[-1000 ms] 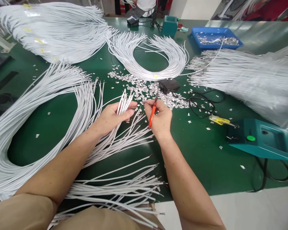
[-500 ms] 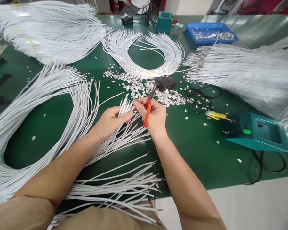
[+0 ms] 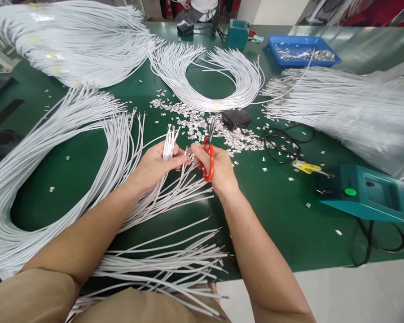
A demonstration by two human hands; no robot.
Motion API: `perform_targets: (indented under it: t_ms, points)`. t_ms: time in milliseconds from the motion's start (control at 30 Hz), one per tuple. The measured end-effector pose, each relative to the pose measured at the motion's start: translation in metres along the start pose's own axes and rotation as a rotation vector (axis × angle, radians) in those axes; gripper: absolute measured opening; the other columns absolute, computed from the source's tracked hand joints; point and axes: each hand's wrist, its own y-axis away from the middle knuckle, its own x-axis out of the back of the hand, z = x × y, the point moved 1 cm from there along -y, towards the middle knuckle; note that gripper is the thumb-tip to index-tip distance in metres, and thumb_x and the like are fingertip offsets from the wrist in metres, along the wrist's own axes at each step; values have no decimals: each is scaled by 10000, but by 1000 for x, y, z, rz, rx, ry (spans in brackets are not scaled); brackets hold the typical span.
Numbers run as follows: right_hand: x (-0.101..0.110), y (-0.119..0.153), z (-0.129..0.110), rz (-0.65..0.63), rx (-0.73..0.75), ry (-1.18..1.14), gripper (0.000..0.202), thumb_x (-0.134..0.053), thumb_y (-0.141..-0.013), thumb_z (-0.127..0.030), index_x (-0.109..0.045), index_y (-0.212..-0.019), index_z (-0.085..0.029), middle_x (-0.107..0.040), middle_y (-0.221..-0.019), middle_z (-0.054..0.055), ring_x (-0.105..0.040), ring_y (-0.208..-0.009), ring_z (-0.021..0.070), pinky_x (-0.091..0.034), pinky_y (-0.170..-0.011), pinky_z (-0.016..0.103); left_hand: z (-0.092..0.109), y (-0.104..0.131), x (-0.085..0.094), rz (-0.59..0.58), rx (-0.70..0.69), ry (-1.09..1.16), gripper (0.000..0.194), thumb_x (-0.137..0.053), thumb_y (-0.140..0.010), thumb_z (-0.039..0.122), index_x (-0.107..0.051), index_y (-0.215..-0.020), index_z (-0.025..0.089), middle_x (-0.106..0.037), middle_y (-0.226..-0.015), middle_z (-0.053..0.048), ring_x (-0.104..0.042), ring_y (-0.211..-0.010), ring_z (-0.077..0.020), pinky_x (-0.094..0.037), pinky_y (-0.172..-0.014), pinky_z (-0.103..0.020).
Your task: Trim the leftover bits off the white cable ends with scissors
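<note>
My left hand point(image 3: 156, 166) is closed round a small bunch of white cables point(image 3: 169, 146), whose ends stand up above the fingers. One cable end point(image 3: 186, 154) is apart from the bunch, between my two hands. In my right hand point(image 3: 218, 168) rests a pair of scissors point(image 3: 208, 163) with red handles, the dark blades pointing away from me. The right thumb and fingertip pinch close to that single cable end; whether they touch it I cannot tell. More loose cable ends point(image 3: 175, 197) fan out beneath both hands.
Small silvery scraps point(image 3: 202, 123) litter the green table point(image 3: 265, 215) beyond my hands. A looped cable bundle point(image 3: 218, 105) lies behind them, a larger one point(image 3: 3, 211) at left. At right are a teal device point(image 3: 363, 188) with a yellow clip point(image 3: 306, 167), bagged cables point(image 3: 340, 98) and a blue tray point(image 3: 305, 63).
The bunch in my left hand has become more upright, and one cable end now stands apart from it. My right hand has turned a little with the scissors. The view has shifted slightly.
</note>
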Motion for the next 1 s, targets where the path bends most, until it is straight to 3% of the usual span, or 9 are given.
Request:
perform_targets:
  t_ms: [200, 300, 733, 1000]
  points:
    - [13, -6, 5, 6, 156, 747, 225, -650, -774, -355, -591, -649, -177, -626, -701, 17, -488, -620, 128, -330, -584, 262, 3, -2, 4, 18, -51, -4, 273, -769, -716, 259, -518, -788, 177, -644, -770, 16, -686, -724, -149, -445, -592, -227]
    - [11, -6, 7, -5, 215, 952, 253, -613, -805, -353, -555, -626, -184, -591, -679, 16, -445, -587, 125, -268, -549, 267, 3, -2, 5, 4, -72, -18, 238, -746, -746, 237, -518, -781, 179, -653, -769, 19, -677, -708, -128, -467, -628, -228]
    - [12, -3, 3, -80, 313, 1219, 196, -524, -850, -241, -620, -696, -168, -586, -714, 40, -468, -627, 138, -237, -565, 285, 2, -3, 7, -15, -116, -136, 206, -712, -773, 249, -519, -809, 191, -658, -779, 18, -679, -742, -150, -507, -734, -286]
    - [12, -4, 4, -79, 292, 1206, 224, -536, -865, -289, -642, -705, -174, -610, -732, 63, -513, -661, 165, -260, -571, 297, 5, -1, 4, 76, -102, -172, 251, -756, -707, 281, -539, -780, 178, -681, -798, -14, -688, -720, -170, -520, -676, -286]
